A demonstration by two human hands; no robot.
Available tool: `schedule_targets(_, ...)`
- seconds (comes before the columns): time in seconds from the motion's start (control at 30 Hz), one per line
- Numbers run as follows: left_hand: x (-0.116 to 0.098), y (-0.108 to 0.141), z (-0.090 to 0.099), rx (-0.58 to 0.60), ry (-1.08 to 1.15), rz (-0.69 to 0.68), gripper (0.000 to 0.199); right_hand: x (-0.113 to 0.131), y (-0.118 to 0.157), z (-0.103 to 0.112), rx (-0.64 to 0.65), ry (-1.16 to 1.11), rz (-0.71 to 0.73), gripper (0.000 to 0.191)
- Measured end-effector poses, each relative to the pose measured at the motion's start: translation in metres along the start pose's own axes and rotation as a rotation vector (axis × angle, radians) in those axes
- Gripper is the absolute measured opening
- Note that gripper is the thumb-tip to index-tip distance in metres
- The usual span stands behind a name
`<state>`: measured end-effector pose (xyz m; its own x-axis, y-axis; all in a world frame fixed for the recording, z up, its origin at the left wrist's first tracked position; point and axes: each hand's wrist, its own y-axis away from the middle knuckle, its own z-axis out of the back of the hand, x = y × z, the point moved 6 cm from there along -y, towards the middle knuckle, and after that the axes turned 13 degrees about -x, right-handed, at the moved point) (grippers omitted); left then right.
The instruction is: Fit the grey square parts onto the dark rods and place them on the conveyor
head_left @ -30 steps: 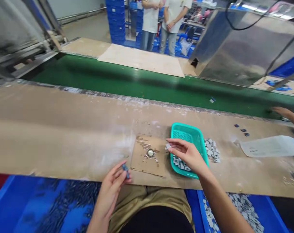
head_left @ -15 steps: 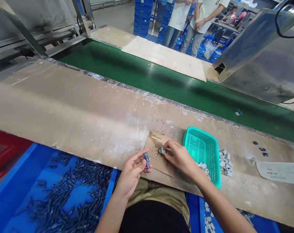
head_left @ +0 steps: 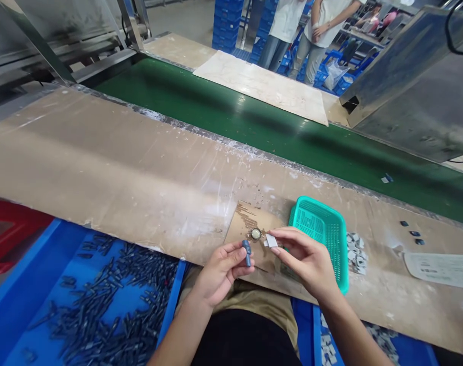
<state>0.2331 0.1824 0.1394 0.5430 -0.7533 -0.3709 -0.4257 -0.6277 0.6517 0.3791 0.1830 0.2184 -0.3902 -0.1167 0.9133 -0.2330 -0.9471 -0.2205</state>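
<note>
My left hand pinches a small dark-blue plastic part, held upright above the near edge of the worktable. Between finger and thumb of my right hand is a small white plastic piece. The two parts are apart, a short gap between them. Just behind them a small round cup with a pale middle and dark rim rests on a cardboard sheet. Right of it stands a green plastic basket, partly hidden by my right hand.
A pile of white pieces lies beside the basket. Blue bins hold many dark parts at lower left and white pieces below. Beyond the table runs a green conveyor belt. Two people stand behind it.
My right hand has lifted the white piece off the round cup and drawn it right, uncovering the cup. My left hand has moved right with the blue part, closer to the white piece.
</note>
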Motion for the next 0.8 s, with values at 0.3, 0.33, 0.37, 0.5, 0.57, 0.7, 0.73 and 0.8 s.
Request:
schedule_targets(0.3,0.007,0.003,-0.018,0.030,0.024,0.002,0.036,0.019,0.018,0.006,-0.034,0.131,0.215,0.036)
schedule_targets(0.33,0.007,0.004,-0.018,0.025,0.021,-0.010,0.036,0.019,0.018,0.007,-0.040,0.134,0.219,0.035)
schedule_targets(0.37,0.007,0.004,-0.019,0.023,0.018,-0.020,0.035,0.019,0.017,0.007,-0.042,0.138,0.221,0.035)
schedule_targets(0.5,0.005,0.011,-0.020,-0.004,-0.035,-0.046,0.033,0.019,0.018,0.004,0.020,0.142,0.219,0.035)
schedule_targets(0.57,0.003,0.016,-0.019,-0.048,-0.076,-0.069,0.033,0.019,0.020,0.003,0.047,0.133,0.210,0.036)
schedule_targets(0.7,-0.002,0.016,-0.021,-0.105,-0.147,-0.140,0.032,0.021,0.020,0.004,0.030,0.136,0.196,0.034)
schedule_targets(0.73,-0.003,0.013,-0.023,-0.113,-0.164,-0.156,0.032,0.021,0.017,0.003,0.030,0.140,0.194,0.032)
schedule_targets(0.8,-0.007,0.005,-0.026,-0.122,-0.207,-0.178,0.038,0.017,0.003,-0.002,0.066,0.156,0.200,0.028)
